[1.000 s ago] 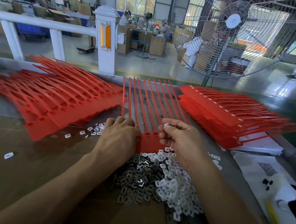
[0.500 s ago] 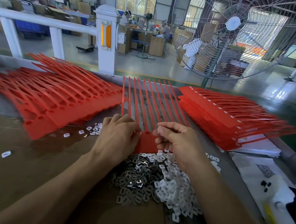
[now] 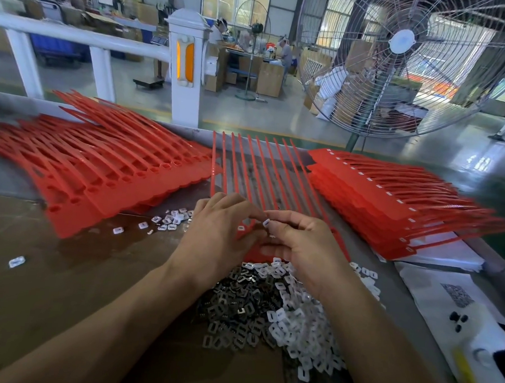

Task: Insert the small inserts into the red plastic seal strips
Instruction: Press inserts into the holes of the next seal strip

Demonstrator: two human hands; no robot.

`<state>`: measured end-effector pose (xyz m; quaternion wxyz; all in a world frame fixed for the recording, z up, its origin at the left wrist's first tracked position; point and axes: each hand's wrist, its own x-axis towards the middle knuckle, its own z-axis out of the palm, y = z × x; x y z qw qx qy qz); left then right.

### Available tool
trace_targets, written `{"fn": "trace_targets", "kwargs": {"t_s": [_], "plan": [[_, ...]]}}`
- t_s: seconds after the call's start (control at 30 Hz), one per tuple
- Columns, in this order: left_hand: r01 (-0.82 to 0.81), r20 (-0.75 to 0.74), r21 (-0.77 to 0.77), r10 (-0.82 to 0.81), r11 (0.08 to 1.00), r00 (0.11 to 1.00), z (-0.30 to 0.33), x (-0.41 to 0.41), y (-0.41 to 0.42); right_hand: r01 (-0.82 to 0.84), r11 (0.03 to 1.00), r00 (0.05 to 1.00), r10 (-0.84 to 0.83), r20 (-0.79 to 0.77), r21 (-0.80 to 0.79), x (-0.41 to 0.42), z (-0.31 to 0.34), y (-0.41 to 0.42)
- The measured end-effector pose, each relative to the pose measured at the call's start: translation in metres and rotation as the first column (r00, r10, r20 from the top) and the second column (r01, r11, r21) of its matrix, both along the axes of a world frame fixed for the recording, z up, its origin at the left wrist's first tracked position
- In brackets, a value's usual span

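A red seal strip sheet (image 3: 258,174) with several long tails lies in front of me, tails pointing away. My left hand (image 3: 213,242) rests on its near left part, fingers curled down over the heads. My right hand (image 3: 298,246) pinches a small white insert (image 3: 266,222) between thumb and forefinger, just above the strip heads. One white insert (image 3: 240,228) sits in a head between my hands. A heap of white and grey metal inserts (image 3: 271,309) lies below my hands.
A stack of red strips with open holes (image 3: 94,168) lies at the left, a stack with white inserts fitted (image 3: 391,198) at the right. Loose inserts (image 3: 168,220) are scattered left of my hand. White papers (image 3: 445,289) lie at the right. A big fan (image 3: 399,52) stands behind.
My right hand has moved left toward my left hand and now holds a white insert up at its fingertips. My left hand has shifted slightly right along the strip heads.
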<state>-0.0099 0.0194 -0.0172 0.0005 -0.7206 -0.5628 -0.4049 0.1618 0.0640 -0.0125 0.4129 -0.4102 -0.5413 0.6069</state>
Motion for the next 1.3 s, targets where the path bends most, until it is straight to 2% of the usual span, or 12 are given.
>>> {"fn": "trace_targets", "kwargs": {"t_s": [0.23, 0.53, 0.77, 0.97, 1.3], "plan": [[0.008, 0.000, 0.027, -0.008, 1.000, 1.000, -0.0006, -0.0003, 0.0019, -0.061, 0.998, 0.998, 0.061, 0.029, 0.015, -0.0015, 0.0031, -0.0035], [-0.043, -0.009, 0.089, 0.044, 0.995, 0.999, -0.0002, 0.0005, 0.0038, -0.024, 1.000, 0.998, 0.023, 0.061, 0.010, -0.0012, 0.0042, -0.0056], [0.033, 0.055, 0.049, -0.036, 0.998, 0.998, -0.0023, 0.0007, 0.0054, 0.003, 1.000, 1.000, -0.003, -0.019, -0.011, 0.0002, 0.0046, -0.0042], [0.004, 0.058, 0.072, -0.008, 0.997, 0.998, -0.0016, 0.0008, 0.0038, -0.009, 0.999, 0.999, 0.007, -0.051, -0.040, -0.0004, 0.0064, -0.0054], [-0.013, -0.048, 0.114, 0.018, 0.993, 0.999, -0.0003, 0.0019, 0.0038, 0.049, 0.998, 0.997, -0.052, -0.049, -0.048, -0.0003, 0.0043, -0.0017]]}}
